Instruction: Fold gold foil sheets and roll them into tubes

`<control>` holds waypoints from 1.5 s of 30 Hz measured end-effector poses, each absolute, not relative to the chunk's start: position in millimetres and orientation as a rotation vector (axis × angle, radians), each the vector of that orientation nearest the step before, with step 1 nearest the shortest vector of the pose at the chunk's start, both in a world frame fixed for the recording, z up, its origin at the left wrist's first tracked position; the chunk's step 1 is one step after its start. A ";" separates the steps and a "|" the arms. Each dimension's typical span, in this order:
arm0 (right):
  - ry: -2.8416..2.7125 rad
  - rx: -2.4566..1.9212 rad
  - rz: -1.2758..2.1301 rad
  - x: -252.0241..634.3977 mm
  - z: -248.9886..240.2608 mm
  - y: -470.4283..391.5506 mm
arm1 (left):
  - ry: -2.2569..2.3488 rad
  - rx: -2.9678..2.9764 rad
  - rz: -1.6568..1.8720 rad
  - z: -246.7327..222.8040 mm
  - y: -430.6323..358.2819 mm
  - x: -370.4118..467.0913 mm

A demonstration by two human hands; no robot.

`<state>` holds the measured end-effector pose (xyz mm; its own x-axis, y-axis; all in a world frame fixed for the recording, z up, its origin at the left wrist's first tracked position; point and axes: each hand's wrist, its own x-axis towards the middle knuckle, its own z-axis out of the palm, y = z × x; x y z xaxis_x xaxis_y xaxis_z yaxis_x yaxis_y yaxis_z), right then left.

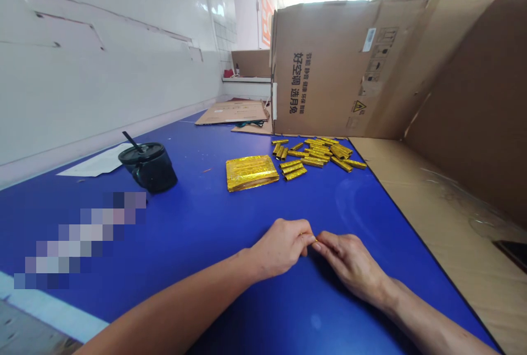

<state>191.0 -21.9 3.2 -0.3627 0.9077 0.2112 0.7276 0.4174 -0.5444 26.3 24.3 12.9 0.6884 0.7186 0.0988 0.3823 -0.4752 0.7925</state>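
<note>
My left hand [284,246] and my right hand [349,261] meet fingertip to fingertip over the blue table [197,229]. Both are closed in a pinch on a small gold piece [316,240], mostly hidden by the fingers. Beyond them lies a flat gold packet [252,173]. To its right, several narrow gold strips [317,152] are scattered, some stacked or side by side.
A dark mug [154,171] with a lid and a handle sticking up stands at the left, beside a white paper [96,162]. A big cardboard box [329,80] rises behind the strips. Flat cardboard [233,112] lies at the far end. More cardboard borders the table's right edge.
</note>
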 end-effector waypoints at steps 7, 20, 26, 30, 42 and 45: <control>-2.061 -1.422 0.512 194.4 6.0 -19.6 | 0.895 2.010 0.671 15.5 32.0 24.0; -2.042 -1.393 0.240 203.0 1.8 -16.2 | 0.850 1.525 0.608 14.6 49.6 23.5; -2.067 -1.435 0.575 193.8 10.4 -18.8 | 0.896 1.843 0.702 7.5 35.3 28.8; -2.111 -1.417 0.576 189.5 7.4 -21.5 | 0.870 1.909 0.700 5.3 23.8 32.2; -2.004 -1.473 0.556 197.8 5.8 -16.8 | 0.883 1.861 0.727 10.1 43.7 24.1; -1.949 -1.459 0.640 197.6 6.1 -17.3 | 0.841 1.740 0.685 10.1 47.2 22.5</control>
